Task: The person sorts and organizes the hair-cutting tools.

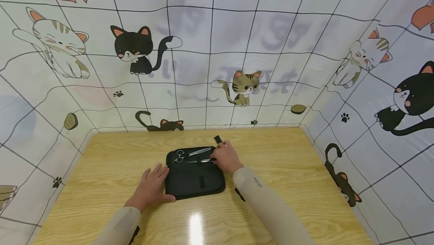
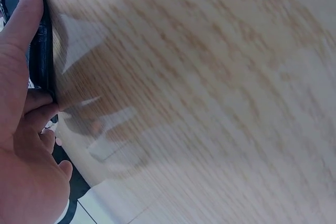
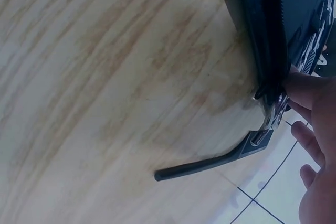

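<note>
A black zip case [image 1: 194, 184] lies on the wooden table, with two pairs of metal scissors [image 1: 198, 151] held under straps in its upper half. My left hand [image 1: 152, 186] rests at the case's left edge, fingers spread and thumb along the near corner. The left thumb [image 2: 29, 14] lies over the padded edge in the left wrist view. My right hand [image 1: 227, 157] pinches the case's far right corner, beside the scissor tips. From that corner sticks out a black strap [image 3: 210, 166] with a metal fitting [image 3: 258, 138]. The right fingertips are partly hidden behind the case edge.
The wooden table [image 1: 278, 162] reaches back to a white cloth wall [image 1: 193, 68] printed with cats and grid lines. Similar cloth hangs on both sides. Light glares on the tabletop [image 1: 196, 230] in front of the case.
</note>
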`<state>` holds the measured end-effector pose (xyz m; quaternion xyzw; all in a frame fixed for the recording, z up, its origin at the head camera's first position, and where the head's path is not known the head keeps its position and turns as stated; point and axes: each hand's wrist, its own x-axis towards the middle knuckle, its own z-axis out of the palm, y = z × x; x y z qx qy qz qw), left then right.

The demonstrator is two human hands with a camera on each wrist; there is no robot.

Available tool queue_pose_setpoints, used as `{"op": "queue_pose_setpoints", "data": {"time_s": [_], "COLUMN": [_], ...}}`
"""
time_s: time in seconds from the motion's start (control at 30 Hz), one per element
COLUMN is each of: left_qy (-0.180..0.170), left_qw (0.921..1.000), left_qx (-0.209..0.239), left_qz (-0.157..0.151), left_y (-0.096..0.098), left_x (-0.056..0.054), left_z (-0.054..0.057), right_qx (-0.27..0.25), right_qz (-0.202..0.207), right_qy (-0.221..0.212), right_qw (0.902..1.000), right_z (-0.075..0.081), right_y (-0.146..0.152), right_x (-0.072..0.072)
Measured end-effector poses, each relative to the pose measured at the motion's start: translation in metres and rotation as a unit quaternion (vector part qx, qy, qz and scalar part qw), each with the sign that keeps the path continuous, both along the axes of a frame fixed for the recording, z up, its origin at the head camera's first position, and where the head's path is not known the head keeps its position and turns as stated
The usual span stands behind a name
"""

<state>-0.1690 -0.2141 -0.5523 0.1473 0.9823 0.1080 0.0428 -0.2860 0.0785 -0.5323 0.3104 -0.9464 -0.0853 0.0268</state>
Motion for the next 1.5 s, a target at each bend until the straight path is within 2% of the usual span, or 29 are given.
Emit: {"op": "queue_pose_setpoints", "data": {"time_s": [0.33,0.6,0.97,1.23,1.5], "left_qy": [0.008,0.009,0.012,0.012,0.008], "left_qw": [1.0,0.9999,0.9997,0.9997,0.9996], "left_qx": [0.004,0.014,0.021,0.02,0.025], "left_qz": [-0.001,0.004,-0.001,-0.002,0.003], "left_y": [0.0,-0.001,-0.001,0.001,0.0], "left_x": [0.002,0.003,0.001,0.0,0.002], "left_z": [-0.001,-0.002,-0.006,-0.006,-0.004], "right_qx": [-0.002,-0.023,-0.031,-0.057,-0.089], "right_qz": [0.007,0.006,-0.001,-0.004,0.009], "right_qy": [0.014,0.022,0.057,0.038,0.02], "right_qw": [0.9999,0.9995,0.9979,0.9976,0.9958], "right_z": [-0.002,-0.006,-0.012,-0.008,-0.012], "right_y": [-0.004,-0.005,-0.01,-0.015,-0.013], "right_x": [0.005,0.008,0.007,0.01,0.012]}}
